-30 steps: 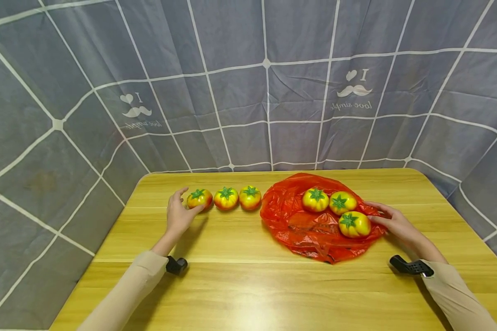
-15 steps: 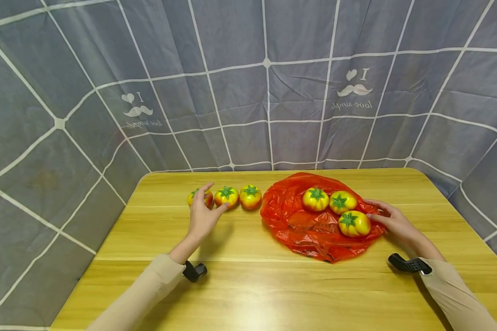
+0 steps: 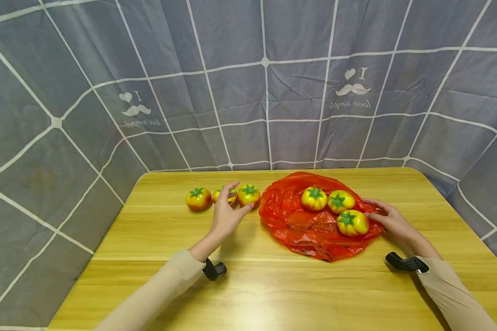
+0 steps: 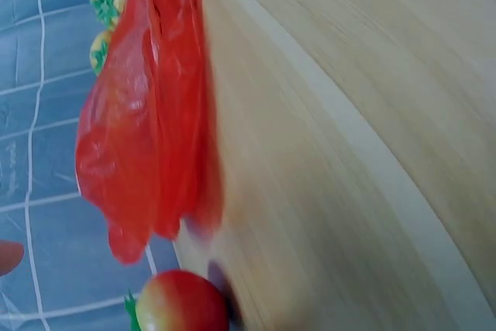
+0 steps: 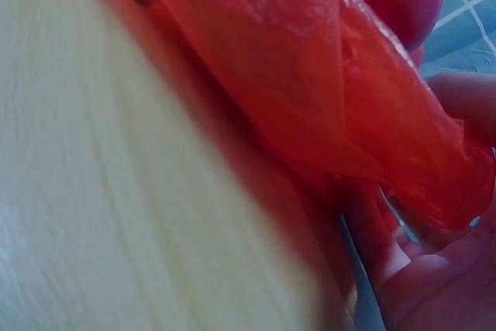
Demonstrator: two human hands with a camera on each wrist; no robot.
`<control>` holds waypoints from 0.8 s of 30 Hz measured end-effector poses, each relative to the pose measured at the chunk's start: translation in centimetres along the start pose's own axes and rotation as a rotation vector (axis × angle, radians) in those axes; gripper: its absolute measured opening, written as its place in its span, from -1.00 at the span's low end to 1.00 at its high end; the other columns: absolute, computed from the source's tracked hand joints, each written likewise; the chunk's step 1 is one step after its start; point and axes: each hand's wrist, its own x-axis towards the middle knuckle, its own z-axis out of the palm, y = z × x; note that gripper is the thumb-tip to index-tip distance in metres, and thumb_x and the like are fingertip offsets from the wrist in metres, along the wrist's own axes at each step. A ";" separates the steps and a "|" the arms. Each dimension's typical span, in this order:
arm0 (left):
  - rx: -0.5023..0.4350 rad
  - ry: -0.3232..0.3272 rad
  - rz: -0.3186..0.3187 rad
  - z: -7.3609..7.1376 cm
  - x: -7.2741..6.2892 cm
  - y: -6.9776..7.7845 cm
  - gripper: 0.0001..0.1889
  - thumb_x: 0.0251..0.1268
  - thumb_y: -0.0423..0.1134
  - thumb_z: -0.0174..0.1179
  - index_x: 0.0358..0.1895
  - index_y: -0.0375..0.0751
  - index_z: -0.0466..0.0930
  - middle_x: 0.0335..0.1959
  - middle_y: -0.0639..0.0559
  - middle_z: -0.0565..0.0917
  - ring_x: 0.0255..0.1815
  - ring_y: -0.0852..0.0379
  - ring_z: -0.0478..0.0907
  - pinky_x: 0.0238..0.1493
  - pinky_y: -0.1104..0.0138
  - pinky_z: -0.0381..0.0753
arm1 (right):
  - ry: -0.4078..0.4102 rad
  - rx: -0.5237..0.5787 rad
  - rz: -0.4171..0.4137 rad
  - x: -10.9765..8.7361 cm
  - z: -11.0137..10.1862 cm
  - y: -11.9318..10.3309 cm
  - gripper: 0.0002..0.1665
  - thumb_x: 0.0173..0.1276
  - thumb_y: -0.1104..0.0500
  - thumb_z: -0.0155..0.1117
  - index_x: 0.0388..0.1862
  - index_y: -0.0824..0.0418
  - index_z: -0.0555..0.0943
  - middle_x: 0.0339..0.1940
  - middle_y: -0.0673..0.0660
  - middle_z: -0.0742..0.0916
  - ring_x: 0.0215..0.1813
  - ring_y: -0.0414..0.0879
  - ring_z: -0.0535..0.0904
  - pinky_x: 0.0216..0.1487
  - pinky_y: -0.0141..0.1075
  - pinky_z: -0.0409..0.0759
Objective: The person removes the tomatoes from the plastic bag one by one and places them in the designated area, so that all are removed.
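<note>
My left hand (image 3: 225, 218) reaches over the middle of three yellow-red tomatoes with green tops, its fingers spread and holding nothing. The middle tomato (image 3: 232, 201) is partly hidden behind the fingers; the right tomato (image 3: 248, 195) is near the thumb tip. Farther left sits another tomato (image 3: 198, 199). A crumpled red plastic bag (image 3: 294, 230) lies flat to the right with three tomatoes on it, the front one (image 3: 353, 223) nearest my right hand (image 3: 397, 225). That hand holds the bag's right edge; in the right wrist view the red film (image 5: 418, 160) lies between thumb and fingers.
A wooden table (image 3: 248, 289) carries everything. Grey curtain (image 3: 232, 92) with white grid lines hangs behind it and along both sides. Each wrist wears a black device, such as the right one (image 3: 406, 263).
My left hand has moved right along the row, from the leftmost tomato to the middle and right ones. The tomatoes stay in place. My right hand stays at the bag's edge.
</note>
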 end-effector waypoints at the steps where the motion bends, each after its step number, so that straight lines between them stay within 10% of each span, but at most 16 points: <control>1: -0.015 -0.011 -0.003 0.3 0.0 0.1 -0.32 0.04 -0.36 0.39 0.29 -0.19 0.35 0.32 -0.14 0.40 0.24 -0.21 0.41 0.27 -0.02 0.43 | 0.000 -0.003 0.007 0.0 0.0 0.0 -0.44 0.42 0.15 0.15 0.37 0.21 0.37 -0.08 -0.47 0.49 -0.11 -0.55 0.51 -0.12 -0.56 0.58; 24: -0.107 -0.198 0.048 5.4 0.8 2.3 -0.34 0.06 -0.37 0.36 0.29 -0.30 0.33 0.28 -0.26 0.42 0.21 -0.27 0.43 0.23 -0.06 0.44 | 0.006 -0.033 -0.009 0.1 0.0 0.1 -0.44 0.42 0.17 0.14 0.38 0.23 0.36 -0.04 -0.48 0.44 -0.07 -0.60 0.46 -0.10 -0.62 0.53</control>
